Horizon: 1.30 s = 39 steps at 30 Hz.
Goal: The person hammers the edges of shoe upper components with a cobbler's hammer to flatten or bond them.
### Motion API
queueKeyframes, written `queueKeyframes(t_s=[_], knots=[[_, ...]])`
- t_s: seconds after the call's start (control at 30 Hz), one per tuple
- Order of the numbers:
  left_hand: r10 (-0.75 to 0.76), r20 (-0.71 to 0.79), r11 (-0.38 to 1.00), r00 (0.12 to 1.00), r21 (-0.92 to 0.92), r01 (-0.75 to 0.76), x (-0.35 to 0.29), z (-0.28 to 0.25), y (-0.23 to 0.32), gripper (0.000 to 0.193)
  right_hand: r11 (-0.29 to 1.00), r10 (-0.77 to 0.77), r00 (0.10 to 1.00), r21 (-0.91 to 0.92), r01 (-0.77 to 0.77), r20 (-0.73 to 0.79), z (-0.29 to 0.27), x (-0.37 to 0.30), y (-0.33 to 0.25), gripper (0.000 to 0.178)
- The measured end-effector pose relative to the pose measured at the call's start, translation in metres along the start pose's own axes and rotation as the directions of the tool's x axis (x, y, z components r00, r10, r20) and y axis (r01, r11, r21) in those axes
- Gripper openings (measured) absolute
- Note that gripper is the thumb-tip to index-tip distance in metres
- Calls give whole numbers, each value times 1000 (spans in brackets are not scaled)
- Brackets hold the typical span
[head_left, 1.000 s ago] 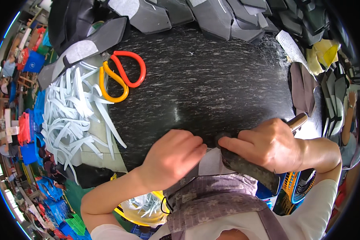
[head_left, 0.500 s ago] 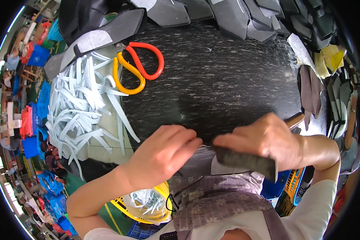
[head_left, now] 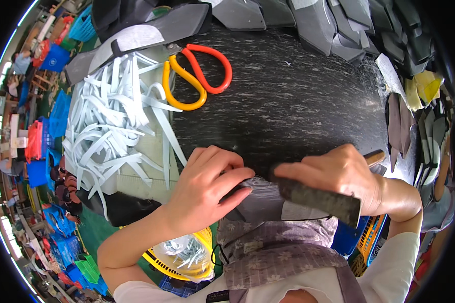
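My left hand point(head_left: 202, 187) is closed on the left end of a dark grey sheet piece point(head_left: 260, 206), with the material between thumb and curled fingers. The piece lies at the near edge of the black work surface point(head_left: 283, 101), just in front of my apron, and has a lighter grey patch on its right part. My right hand point(head_left: 333, 177) is wrapped round a hammer point(head_left: 321, 199); its dark, worn head lies over the piece, and the wooden handle end sticks out beyond my wrist. My right fingertips are close to the left hand's, above the piece's upper edge.
Pale blue strips point(head_left: 114, 121) lie heaped at left, beside scissors with red and yellow handles point(head_left: 187, 83). Dark grey cut pieces point(head_left: 316, 28) are stacked along the far edge and right. Brown pieces point(head_left: 399, 126) lie at right. A yellow basket point(head_left: 205, 247) below holds strip scraps.
The view has shifted, so the table things sit farther right and higher. My left thumb now shows, lowered against the grey piece. My right hand still grips the hammer.
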<state>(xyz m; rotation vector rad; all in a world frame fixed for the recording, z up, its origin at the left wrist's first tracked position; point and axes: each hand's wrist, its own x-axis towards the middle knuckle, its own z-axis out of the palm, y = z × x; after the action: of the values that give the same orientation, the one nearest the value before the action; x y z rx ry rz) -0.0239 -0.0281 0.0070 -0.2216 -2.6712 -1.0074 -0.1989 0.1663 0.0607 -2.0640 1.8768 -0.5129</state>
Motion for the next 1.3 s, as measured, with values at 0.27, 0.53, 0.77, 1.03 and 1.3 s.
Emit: queueKeyframes(t_s=[0.27,0.53,0.77,1.03,1.3], knots=[[216,25,938,976,272,-214,-9,4,5,21,1000,22,1000,2,-22,-10,7,7,-3,39],[305,72,821,950,485,-300,-27,13,16,29,998,-18,998,-67,14,-54,4,17,-7,34],[322,-48,861,946,431,-271,-29,17,10,27,981,-69,930,-195,-3,-362,-10,-13,-2,28],[57,-240,998,969,-3,-59,4,31,33,23,925,18,965,-362,-115,-260,18,-133,-15,19],[134,-136,987,982,109,-120,61,51,35,14,-28,213,233,-244,-969,-949,-67,-410,64,51]])
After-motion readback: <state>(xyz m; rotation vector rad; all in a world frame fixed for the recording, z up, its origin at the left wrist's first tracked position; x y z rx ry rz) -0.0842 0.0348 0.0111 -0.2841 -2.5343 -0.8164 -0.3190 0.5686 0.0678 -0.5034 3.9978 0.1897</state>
